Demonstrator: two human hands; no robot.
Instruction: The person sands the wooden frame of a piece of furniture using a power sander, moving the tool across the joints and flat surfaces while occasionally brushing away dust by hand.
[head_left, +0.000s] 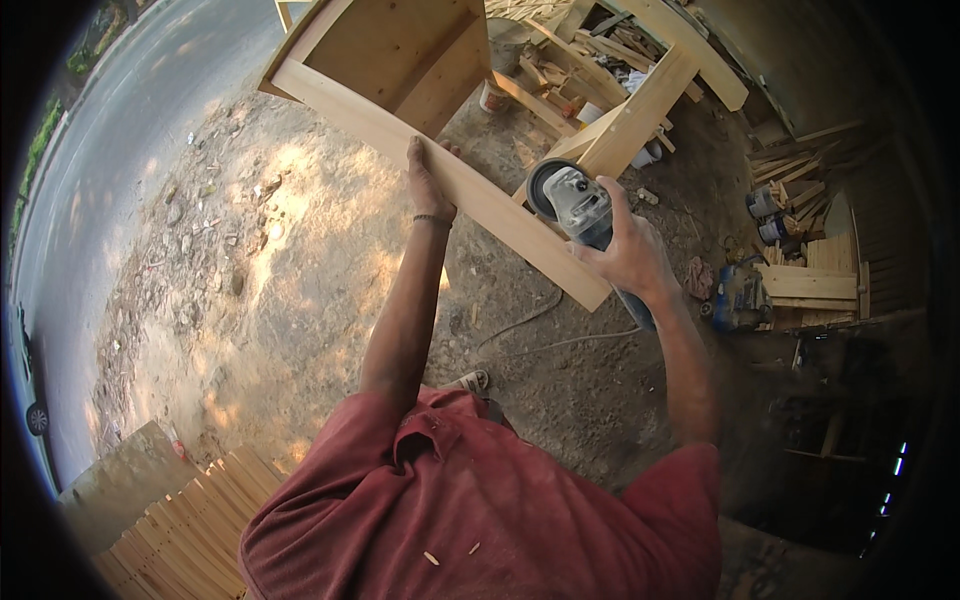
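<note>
A pale wooden frame piece, like part of a cabinet or bench [400, 60], stands on the dirt ground in front of me. My left hand [428, 178] rests on its long front rail [500, 215], fingers laid over the upper edge. My right hand [625, 250] grips a grey angle grinder [570, 200] with a round disc guard. The grinder's head sits against the same rail, just right of my left hand. Its cable [545, 330] trails down onto the ground.
Wooden beams and offcuts [640, 100] lie stacked at the upper right, with paint cans [768, 215] and planks [810, 285] farther right. A bundle of slats [190, 530] lies at the lower left. A paved road [110, 170] and a parked car's wheel [36, 418] are on the left.
</note>
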